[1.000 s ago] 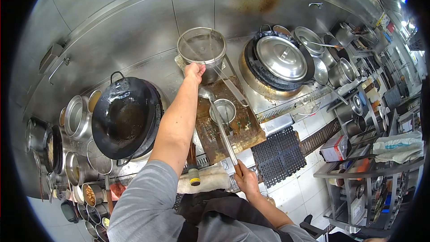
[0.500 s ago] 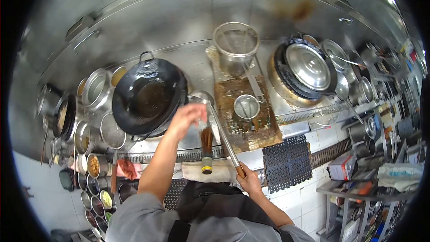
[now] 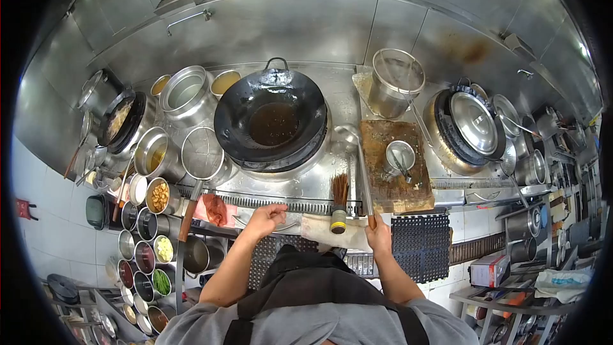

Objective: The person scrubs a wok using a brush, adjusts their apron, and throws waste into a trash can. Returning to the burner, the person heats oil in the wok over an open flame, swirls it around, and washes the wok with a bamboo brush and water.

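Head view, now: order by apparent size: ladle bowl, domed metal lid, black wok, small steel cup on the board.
Largest to smallest:
1. Black wok
2. Domed metal lid
3. Small steel cup
4. Ladle bowl

Bright, even light, soft glare on the steel wall (image 3: pixel 287 29), fisheye-curved edges, black corners

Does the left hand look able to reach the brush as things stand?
Probably yes: the left hand appears empty, and nothing seems to stand between it and the brush. The ladle in the right hand is on the brush's far side.
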A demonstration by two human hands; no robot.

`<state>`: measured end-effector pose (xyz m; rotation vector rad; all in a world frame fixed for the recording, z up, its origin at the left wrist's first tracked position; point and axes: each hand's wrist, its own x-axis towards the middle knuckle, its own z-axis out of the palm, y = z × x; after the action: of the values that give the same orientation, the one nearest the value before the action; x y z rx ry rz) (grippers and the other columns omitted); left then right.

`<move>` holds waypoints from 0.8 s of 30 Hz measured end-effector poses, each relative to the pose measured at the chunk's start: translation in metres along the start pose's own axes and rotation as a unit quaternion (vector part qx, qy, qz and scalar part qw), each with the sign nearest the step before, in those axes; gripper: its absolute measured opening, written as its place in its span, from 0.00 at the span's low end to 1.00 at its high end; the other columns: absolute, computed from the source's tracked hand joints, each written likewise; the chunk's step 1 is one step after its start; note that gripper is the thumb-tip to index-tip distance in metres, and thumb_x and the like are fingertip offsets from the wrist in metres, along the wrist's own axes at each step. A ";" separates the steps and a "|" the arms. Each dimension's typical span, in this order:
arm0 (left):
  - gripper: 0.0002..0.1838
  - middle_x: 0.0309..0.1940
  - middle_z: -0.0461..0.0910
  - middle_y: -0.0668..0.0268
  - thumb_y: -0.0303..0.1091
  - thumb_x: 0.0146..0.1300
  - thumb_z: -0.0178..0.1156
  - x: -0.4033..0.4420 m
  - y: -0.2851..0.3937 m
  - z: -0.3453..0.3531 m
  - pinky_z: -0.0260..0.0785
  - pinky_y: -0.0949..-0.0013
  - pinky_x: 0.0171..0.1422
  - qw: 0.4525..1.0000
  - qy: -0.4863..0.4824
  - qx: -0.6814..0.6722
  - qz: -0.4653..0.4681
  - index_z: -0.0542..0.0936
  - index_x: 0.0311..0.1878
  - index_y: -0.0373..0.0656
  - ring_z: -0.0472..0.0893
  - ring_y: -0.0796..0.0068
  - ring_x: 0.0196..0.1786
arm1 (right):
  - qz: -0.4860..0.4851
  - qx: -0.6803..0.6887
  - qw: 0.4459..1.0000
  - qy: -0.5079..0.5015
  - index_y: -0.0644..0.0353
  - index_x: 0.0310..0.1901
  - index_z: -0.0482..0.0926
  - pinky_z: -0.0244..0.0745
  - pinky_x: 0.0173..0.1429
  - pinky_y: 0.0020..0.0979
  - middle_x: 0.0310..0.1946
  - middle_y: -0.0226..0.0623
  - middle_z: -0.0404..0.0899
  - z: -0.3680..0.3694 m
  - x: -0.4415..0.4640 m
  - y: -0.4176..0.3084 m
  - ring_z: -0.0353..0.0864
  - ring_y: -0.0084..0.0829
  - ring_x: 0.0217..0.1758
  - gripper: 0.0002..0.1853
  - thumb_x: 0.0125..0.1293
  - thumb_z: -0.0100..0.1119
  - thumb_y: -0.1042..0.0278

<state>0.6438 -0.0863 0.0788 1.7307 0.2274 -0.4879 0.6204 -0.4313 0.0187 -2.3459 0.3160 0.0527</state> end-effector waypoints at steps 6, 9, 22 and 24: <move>0.18 0.33 0.83 0.63 0.31 0.60 0.58 -0.032 -0.041 -0.042 0.72 0.74 0.42 1.000 -0.003 0.029 0.007 0.76 0.52 0.33 0.81 0.76 0.35 | 0.001 -0.012 0.997 0.073 0.63 0.59 0.69 0.71 0.50 0.47 0.40 0.60 0.78 -0.006 0.052 -0.065 0.77 0.57 0.46 0.28 0.54 0.56 0.69; 0.19 0.33 0.83 0.61 0.33 0.60 0.59 -0.050 -0.071 -0.058 0.73 0.73 0.43 0.996 -0.009 0.084 -0.035 0.77 0.52 0.34 0.81 0.76 0.36 | 0.025 -0.057 0.995 0.080 0.66 0.59 0.68 0.70 0.52 0.49 0.41 0.60 0.78 0.008 0.081 -0.080 0.77 0.57 0.46 0.28 0.55 0.54 0.69; 0.20 0.33 0.83 0.60 0.34 0.54 0.63 -0.103 -0.126 -0.096 0.73 0.70 0.45 0.986 0.071 0.148 -0.039 0.78 0.51 0.39 0.82 0.72 0.37 | 0.025 -0.094 0.991 0.089 0.66 0.62 0.65 0.70 0.54 0.45 0.40 0.56 0.79 0.027 0.116 -0.101 0.77 0.53 0.47 0.30 0.55 0.56 0.71; 0.20 0.33 0.83 0.60 0.34 0.55 0.63 -0.105 -0.121 -0.095 0.73 0.70 0.45 0.979 0.076 0.187 -0.040 0.78 0.51 0.39 0.83 0.72 0.37 | 0.010 -0.107 0.991 0.075 0.65 0.62 0.65 0.71 0.54 0.45 0.40 0.56 0.79 0.025 0.127 -0.094 0.77 0.52 0.46 0.30 0.55 0.56 0.71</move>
<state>0.5192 0.0441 0.0320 2.1371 0.3311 -0.4800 0.7674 -0.3759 0.0485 -2.5650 0.4271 -0.0858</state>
